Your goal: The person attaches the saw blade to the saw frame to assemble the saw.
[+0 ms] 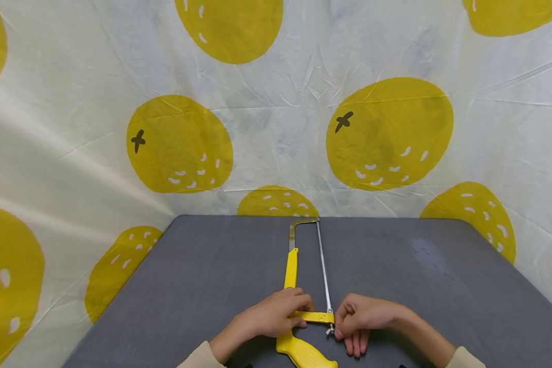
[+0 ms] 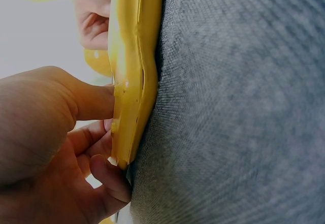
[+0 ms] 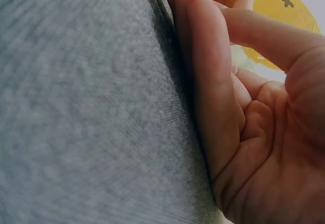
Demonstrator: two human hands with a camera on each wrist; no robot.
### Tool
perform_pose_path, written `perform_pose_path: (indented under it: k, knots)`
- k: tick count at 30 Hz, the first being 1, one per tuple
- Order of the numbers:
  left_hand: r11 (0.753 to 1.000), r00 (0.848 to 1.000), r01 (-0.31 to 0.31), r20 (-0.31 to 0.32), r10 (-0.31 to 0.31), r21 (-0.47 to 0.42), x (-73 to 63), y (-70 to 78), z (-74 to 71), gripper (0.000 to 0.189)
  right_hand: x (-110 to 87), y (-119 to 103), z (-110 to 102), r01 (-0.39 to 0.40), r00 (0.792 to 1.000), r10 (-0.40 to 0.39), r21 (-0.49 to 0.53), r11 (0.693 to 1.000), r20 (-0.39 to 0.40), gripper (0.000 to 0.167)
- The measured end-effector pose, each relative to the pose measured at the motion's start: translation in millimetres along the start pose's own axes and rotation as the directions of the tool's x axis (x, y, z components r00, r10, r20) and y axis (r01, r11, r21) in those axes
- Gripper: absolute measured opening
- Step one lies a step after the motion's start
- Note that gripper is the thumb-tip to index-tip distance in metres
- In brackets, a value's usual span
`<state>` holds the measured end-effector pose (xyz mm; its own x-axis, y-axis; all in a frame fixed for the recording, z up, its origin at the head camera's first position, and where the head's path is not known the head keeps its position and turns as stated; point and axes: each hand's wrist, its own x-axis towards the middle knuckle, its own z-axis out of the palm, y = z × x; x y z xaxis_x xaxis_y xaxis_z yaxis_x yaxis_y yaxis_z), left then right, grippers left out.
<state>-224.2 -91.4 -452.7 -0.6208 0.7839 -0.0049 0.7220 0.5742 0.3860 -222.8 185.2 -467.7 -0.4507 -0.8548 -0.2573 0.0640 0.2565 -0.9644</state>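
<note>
A hacksaw with a yellow frame (image 1: pixel 291 268) lies flat on the dark grey table, its thin blade (image 1: pixel 323 255) on the right side. My left hand (image 1: pixel 280 312) grips the frame near the yellow crosspiece (image 1: pixel 319 317), just above the handle (image 1: pixel 305 352). In the left wrist view, thumb and fingers are at the yellow handle part (image 2: pixel 134 56). At the blade's near end is a small wing nut (image 1: pixel 329 331). My right hand (image 1: pixel 365 313) pinches at it with thumb and forefinger, the other fingers resting on the table. In the right wrist view, the fingers (image 3: pixel 216 82) hide the nut.
The grey table (image 1: pixel 221 255) stretches out on both sides of the hacksaw. A pale cloth (image 1: pixel 276 143) printed with yellow fruit hangs behind the table and along its sides. The saw's far end lies close to the table's back edge.
</note>
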Motion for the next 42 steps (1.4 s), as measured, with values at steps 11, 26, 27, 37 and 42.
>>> perform_pose_path:
  k: [11,26,27,37,42]
  knots:
    - [1.0,1.0,0.0,0.002,0.0,0.0,0.4,0.8,0.6,0.017,-0.5,1.8,-0.2,-0.005,1.0,0.005,0.003,1.0,-0.029,0.03]
    - [1.0,1.0,0.018,0.003,-0.018,0.005,-0.4,-1.0,0.7,0.016,2.2,2.0,0.9,-0.023,0.999,0.023,0.025,0.999,-0.038,0.03]
    - [1.0,1.0,0.02,0.005,-0.021,0.005,-0.2,-0.8,0.4,0.016,1.9,2.1,0.6,-0.02,0.999,0.021,0.027,0.999,-0.04,0.03]
    - [1.0,1.0,0.007,-0.006,-0.007,0.008,0.7,-0.3,-0.6,0.016,1.0,0.9,-1.2,-0.016,0.999,0.017,0.026,1.0,-0.033,0.028]
    - [1.0,1.0,0.004,-0.005,-0.004,0.012,0.9,-0.1,-0.3,0.016,1.0,1.0,-1.5,-0.019,0.999,0.019,0.019,1.0,-0.032,0.028]
